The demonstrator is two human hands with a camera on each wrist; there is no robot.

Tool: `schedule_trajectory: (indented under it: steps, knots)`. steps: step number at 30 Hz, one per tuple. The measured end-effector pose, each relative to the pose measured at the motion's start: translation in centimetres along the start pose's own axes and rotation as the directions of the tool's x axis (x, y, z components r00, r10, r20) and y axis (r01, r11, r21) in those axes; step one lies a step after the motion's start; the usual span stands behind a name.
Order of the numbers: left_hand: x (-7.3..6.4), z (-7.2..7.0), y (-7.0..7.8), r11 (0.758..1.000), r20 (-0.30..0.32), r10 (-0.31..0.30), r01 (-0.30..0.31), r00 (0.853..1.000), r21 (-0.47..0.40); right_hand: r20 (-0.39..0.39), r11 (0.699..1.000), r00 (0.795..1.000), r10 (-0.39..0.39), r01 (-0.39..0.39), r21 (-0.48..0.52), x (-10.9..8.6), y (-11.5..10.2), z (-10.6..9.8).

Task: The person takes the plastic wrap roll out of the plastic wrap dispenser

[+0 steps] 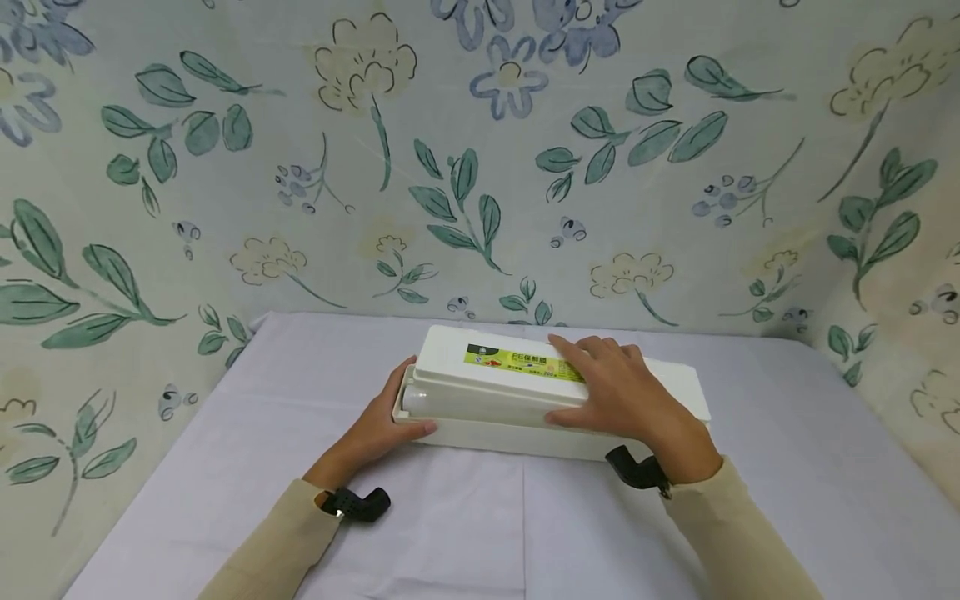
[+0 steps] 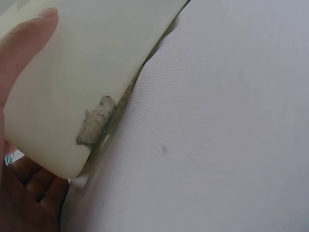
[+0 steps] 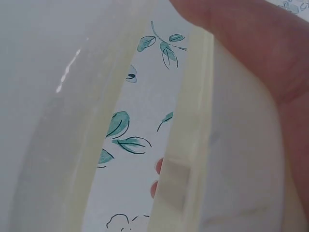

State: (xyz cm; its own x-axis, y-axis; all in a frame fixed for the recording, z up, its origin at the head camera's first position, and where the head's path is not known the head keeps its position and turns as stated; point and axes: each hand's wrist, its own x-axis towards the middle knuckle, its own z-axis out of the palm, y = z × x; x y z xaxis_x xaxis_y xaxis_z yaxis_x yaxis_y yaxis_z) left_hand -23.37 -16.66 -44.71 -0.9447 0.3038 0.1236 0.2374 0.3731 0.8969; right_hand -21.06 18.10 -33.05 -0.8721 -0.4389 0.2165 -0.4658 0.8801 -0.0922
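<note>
A long white cling film box (image 1: pixel 517 438) lies on the table, with a yellow-green label (image 1: pixel 495 357) on its lid (image 1: pixel 442 346). The lid sits raised and a little askew; under its left end the white roll (image 1: pixel 416 400) shows. My left hand (image 1: pixel 381 422) grips the box's left end, thumb (image 2: pixel 29 43) on the front wall in the left wrist view. With fingers on top and thumb at the front edge, my right hand (image 1: pixel 626 387) holds the lid. In the right wrist view a gap separates the lid (image 3: pixel 241 159) from the white part beside it.
A pale cloth (image 1: pixel 315 375) covers the table. Behind and at both sides hangs a floral fabric (image 1: pixel 510 208). Black wrist cameras (image 1: pixel 363 505) are strapped to both wrists. A rough grey patch (image 2: pixel 96 121) marks the box near its lower edge.
</note>
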Motion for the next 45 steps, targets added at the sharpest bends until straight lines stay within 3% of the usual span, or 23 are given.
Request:
schedule_trajectory:
  steps: [11, 17, 25, 45]
  knots:
    - [-0.1, 0.1, 0.5, 0.999, 0.009, -0.054, 0.054, 0.998, 0.007, -0.016, 1.000, 1.000, 0.001, -0.001, -0.011, -0.8, 0.4, -0.3]
    - [-0.1, 0.1, 0.4, 0.998, 0.006, -0.066, 0.066, 0.998, 0.008, 0.001, 0.999, 0.999, 0.037, -0.037, 0.008, -1.4, 0.8, -0.3]
    - [0.0, -0.1, 0.0, 1.000, 0.007, -0.018, 0.018, 1.000, 0.007, -0.002, 0.997, 0.997, 0.078, -0.078, 0.029, -2.1, 1.8, -0.3]
    - [0.0, 0.1, 0.2, 1.000, 0.015, -0.018, 0.018, 1.000, -0.012, -0.007, 0.995, 0.995, 0.100, -0.100, 0.006, -2.6, 3.3, -0.4]
